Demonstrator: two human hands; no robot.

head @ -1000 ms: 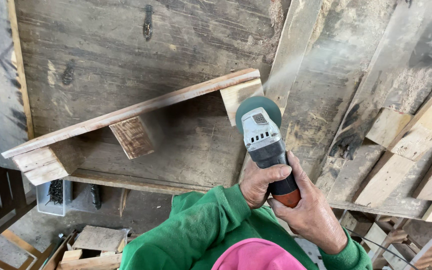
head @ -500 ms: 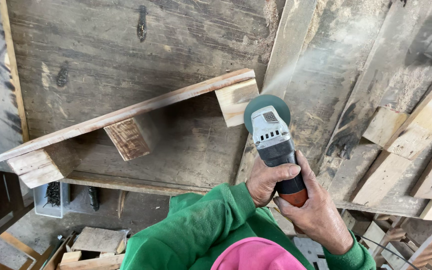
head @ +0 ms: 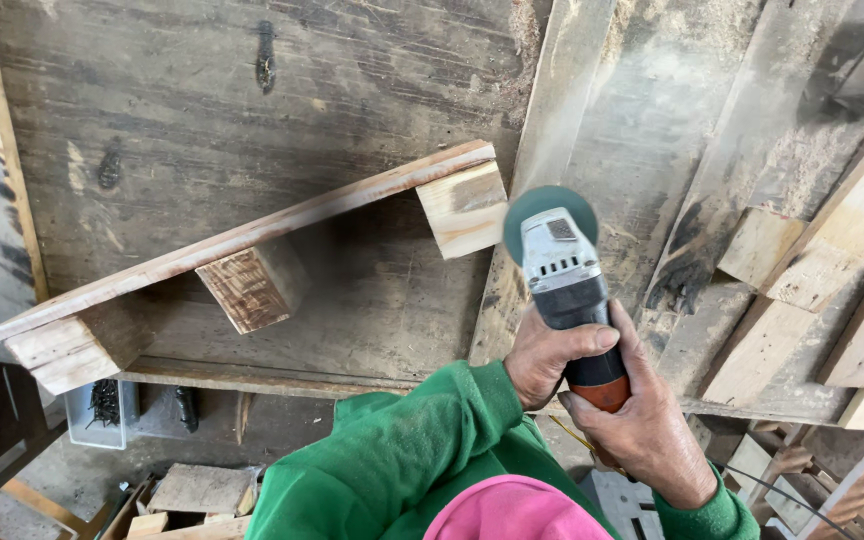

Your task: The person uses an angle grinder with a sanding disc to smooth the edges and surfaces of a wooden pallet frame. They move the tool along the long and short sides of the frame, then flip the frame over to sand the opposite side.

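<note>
- On the worn plywood workbench (head: 252, 110), a pallet section lies on its side: a long pale board (head: 242, 238) with three wooden blocks fixed under it.
- Near the right-hand end block (head: 464, 208), an angle grinder (head: 564, 280) hovers, its green disc guard (head: 550, 212) just beside the block's cut face; whether the disc touches the wood cannot be told.
- The left hand (head: 550, 352) is clenched round the grinder's grey body, thumb laid across the top.
- The right hand (head: 642, 425) is wrapped round the orange rear grip, fingers closed on it, with the cord trailing away below the wrist.
- Green sleeves (head: 402, 450) and a pink cap brim (head: 512, 515) fill the bottom of the view.
- The middle block (head: 252, 287) shows a darker, rougher end grain; the left block (head: 67, 350) sits at the bench edge.
- Loose pale boards (head: 852, 270) are stacked to the right, well apart from the tool.
- Judged from this, the step in hand is dressing the end block with the grinder, working at the right end of the piece.
- The next pass seems to call for a steady two-handed hold and the disc kept flat to the block's face, clear of the board above it.
</note>
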